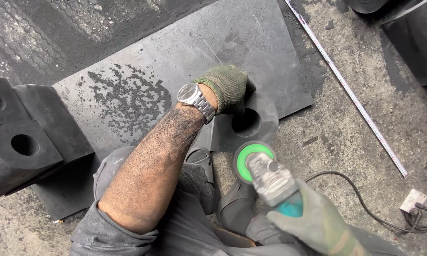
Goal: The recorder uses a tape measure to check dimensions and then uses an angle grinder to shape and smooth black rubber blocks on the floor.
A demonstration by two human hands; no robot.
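Observation:
My left hand, in a green knit glove with a silver wristwatch above it, presses down on a black rubber block that has a round hole through it. My forearm is dusted with black grit. My right hand, in a grey-green glove, grips the teal body of an angle grinder. Its green disc sits just below the block's front edge, near the hole. Whether the disc touches the rubber cannot be told.
A large black rubber sheet lies under the block, sprinkled with black shavings. Two thick rubber blocks with holes stand at the left. A measuring tape runs diagonally at the right. The grinder's cable leads to a white socket.

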